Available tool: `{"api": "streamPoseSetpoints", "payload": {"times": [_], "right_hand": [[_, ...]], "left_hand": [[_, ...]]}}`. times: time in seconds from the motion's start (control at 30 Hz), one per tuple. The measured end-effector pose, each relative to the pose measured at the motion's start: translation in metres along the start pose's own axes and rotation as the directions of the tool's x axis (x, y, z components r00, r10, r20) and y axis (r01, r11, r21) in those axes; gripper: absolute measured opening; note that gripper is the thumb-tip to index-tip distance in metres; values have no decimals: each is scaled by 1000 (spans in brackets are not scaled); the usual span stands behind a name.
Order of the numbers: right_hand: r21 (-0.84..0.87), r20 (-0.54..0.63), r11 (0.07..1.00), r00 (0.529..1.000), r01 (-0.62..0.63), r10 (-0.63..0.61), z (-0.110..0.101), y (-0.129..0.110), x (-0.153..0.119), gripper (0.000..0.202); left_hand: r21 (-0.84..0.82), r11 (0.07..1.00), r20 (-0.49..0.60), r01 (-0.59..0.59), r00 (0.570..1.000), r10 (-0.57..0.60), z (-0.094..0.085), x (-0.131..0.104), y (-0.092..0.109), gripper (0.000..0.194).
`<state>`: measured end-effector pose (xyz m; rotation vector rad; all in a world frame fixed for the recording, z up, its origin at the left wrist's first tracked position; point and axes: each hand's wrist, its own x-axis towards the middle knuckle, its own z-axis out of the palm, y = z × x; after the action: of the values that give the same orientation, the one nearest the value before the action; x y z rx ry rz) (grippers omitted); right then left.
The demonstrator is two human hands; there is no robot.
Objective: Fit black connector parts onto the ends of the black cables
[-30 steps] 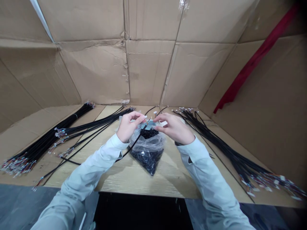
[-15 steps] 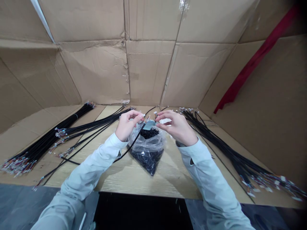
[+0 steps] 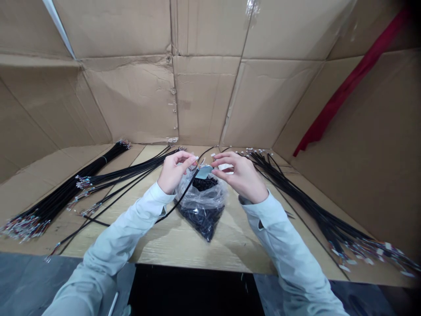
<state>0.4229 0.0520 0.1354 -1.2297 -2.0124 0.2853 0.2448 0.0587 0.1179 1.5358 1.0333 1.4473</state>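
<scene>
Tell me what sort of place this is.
Probably a cable-assembly workbench: bundled black cables with bare coloured wire ends lie at the left, more cables with white connectors at the right, and an open plastic bag of small black parts sits between.

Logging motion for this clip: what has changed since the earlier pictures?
The left hand has shifted slightly left, bringing the wired end of the black cable with it, a little further from the right hand. No release is clear; whether the right fingers hold anything cannot be told. The plastic bag and tied bundle stayed put.
</scene>
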Motion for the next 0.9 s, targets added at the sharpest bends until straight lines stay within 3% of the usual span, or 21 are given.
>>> {"api": "streamPoseSetpoints", "payload": {"times": [0.13,0.5,0.77,0.9], "right_hand": [[-13,23,1000,999,-26,26,1,-1,0,15],[79,-32,995,998,55,-52,-1,-4,-2,22],[-13,162,1000,987,26,-23,12,7,6,32],[-20,169,1000,986,-5,8,11,6,5,31]], "left_hand": [[-6,1000,-4,3,1000,-3,0,0,1,24],[-11,1000,14,-1,1000,2,0,0,-1,24],[-21,1000,21,-12,1000,12,0,-2,1,23],[-21,1000,6,-7,1000,7,0,0,1,23]]}}
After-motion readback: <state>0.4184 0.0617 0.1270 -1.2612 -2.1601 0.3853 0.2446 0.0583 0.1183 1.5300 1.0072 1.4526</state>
